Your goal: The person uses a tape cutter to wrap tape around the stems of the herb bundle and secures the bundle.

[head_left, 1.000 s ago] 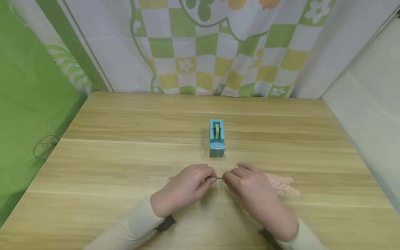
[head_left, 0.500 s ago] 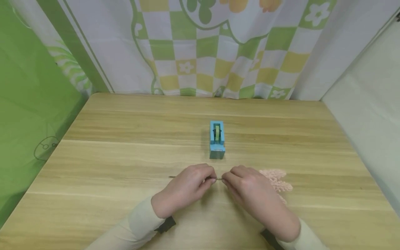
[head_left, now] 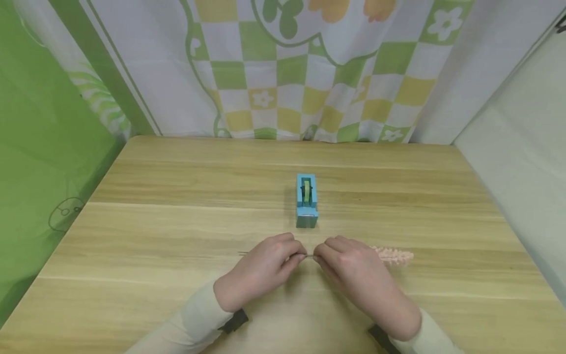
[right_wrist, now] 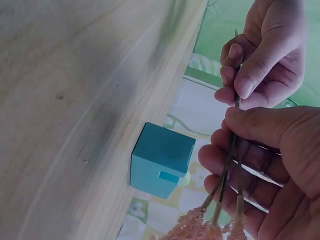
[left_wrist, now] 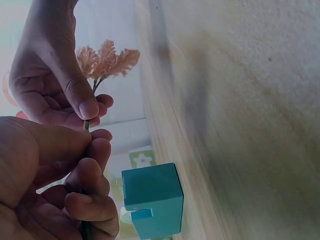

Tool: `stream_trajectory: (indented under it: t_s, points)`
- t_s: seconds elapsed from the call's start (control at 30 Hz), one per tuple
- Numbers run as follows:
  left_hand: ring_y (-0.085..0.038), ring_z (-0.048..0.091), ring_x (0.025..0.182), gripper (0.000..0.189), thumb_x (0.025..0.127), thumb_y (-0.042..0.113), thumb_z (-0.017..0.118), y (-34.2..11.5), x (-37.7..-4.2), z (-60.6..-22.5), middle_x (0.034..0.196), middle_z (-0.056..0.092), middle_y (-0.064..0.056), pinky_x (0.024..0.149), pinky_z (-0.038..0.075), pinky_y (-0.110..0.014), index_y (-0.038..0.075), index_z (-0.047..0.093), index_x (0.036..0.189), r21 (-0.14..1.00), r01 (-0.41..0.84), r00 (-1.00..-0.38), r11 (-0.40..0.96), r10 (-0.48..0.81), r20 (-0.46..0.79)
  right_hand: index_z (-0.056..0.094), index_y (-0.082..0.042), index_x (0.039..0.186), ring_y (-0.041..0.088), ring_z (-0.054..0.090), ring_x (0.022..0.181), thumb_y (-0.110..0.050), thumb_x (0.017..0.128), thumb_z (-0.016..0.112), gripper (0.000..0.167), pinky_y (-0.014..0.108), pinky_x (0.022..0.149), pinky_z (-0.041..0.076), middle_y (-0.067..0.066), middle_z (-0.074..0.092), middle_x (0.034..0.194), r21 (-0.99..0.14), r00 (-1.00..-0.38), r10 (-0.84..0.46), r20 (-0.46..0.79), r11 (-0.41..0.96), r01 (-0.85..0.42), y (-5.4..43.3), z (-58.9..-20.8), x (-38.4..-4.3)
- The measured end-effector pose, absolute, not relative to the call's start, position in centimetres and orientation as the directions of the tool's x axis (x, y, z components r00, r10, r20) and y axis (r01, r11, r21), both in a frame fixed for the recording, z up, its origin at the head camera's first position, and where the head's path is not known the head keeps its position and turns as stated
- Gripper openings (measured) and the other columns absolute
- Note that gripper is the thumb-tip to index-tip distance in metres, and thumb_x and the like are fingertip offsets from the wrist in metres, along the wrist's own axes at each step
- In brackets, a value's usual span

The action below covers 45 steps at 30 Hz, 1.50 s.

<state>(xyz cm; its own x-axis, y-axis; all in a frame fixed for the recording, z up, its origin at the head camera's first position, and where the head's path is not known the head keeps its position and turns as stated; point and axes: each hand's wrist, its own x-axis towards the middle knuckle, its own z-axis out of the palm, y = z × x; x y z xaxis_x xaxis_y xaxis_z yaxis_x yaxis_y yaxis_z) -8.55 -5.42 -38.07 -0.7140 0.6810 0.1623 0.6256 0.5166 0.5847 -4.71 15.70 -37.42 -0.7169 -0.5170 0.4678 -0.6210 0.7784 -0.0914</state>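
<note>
A pink artificial flower spray with several feathery heads (head_left: 394, 255) is held sideways between the two hands, above the table. My left hand (head_left: 262, 264) pinches its thin dark stem (head_left: 310, 255) between thumb and fingers; the stem ends stick out past that hand's left side. Close beside it, my right hand (head_left: 360, 273) pinches the stem nearer the heads, leaving a short gap between the hands. In the right wrist view the stem branches (right_wrist: 227, 172) fan out across the right palm toward the pink heads. A blue tape dispenser (head_left: 306, 201) stands just beyond the hands.
The wooden table (head_left: 177, 172) runs back to a green, yellow and white checked curtain (head_left: 292, 83). Green fabric (head_left: 48, 147) hangs on the left and a pale wall covering (head_left: 522, 123) is on the right. The dispenser carries a light green roll (head_left: 307, 191).
The pink heads have rolled about the stem's axis: they looked widely spread earlier and now appear as a narrow line. Both hands keep nearly the same place, and the view has tilted slightly.
</note>
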Motion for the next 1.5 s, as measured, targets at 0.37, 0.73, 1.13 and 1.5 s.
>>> stream_trajectory:
  t_s: [0.37,0.73,1.13,1.5]
  points:
    - [-0.005,0.058,0.079,0.011,0.101,0.012,0.068,-5.46,-8.48,-38.12,0.093,0.071,0.001,0.075,0.056,-0.018,0.007,0.077,0.104,0.587,0.612,-0.733,0.530,0.659,0.170,0.078,-0.011,0.101,0.010,0.068,0.074,-0.011,0.086,0.084,0.017,0.023,0.066,0.059,-0.004,0.074,0.087,-0.077,-0.724,-0.530,0.441,0.781,-0.619,15.76,-37.44,-4.41]
    - [-0.006,0.060,0.080,0.008,0.100,0.011,0.070,-5.34,-8.55,-38.15,0.094,0.072,0.002,0.074,0.055,-0.017,0.009,0.077,0.103,0.580,0.613,-0.740,0.537,0.648,0.181,0.077,-0.014,0.097,0.009,0.070,0.077,-0.010,0.084,0.086,0.016,0.026,0.071,0.060,-0.006,0.075,0.089,-0.071,-0.725,-0.523,0.448,0.788,-0.611,15.60,-37.40,-4.55]
    - [-0.011,0.070,0.086,0.013,0.102,0.011,0.067,-5.28,-8.66,-38.47,0.096,0.078,-0.004,0.079,0.059,-0.023,0.005,0.078,0.104,0.607,0.601,-0.746,0.519,0.637,0.194,0.077,-0.012,0.094,0.010,0.069,0.075,-0.008,0.080,0.088,0.018,0.024,0.068,0.060,-0.004,0.075,0.087,-0.052,-0.703,-0.513,0.492,0.789,-0.613,15.56,-37.80,-4.74]
    - [-0.011,0.069,0.089,0.010,0.101,0.012,0.068,-5.31,-8.79,-38.54,0.098,0.077,0.000,0.082,0.059,-0.024,0.008,0.077,0.103,0.614,0.590,-0.755,0.525,0.627,0.189,0.076,-0.011,0.100,0.008,0.062,0.072,-0.009,0.086,0.085,0.016,0.021,0.063,0.056,-0.004,0.067,0.086,-0.039,-0.736,-0.513,0.441,0.809,-0.587,15.32,-37.72,-4.54]
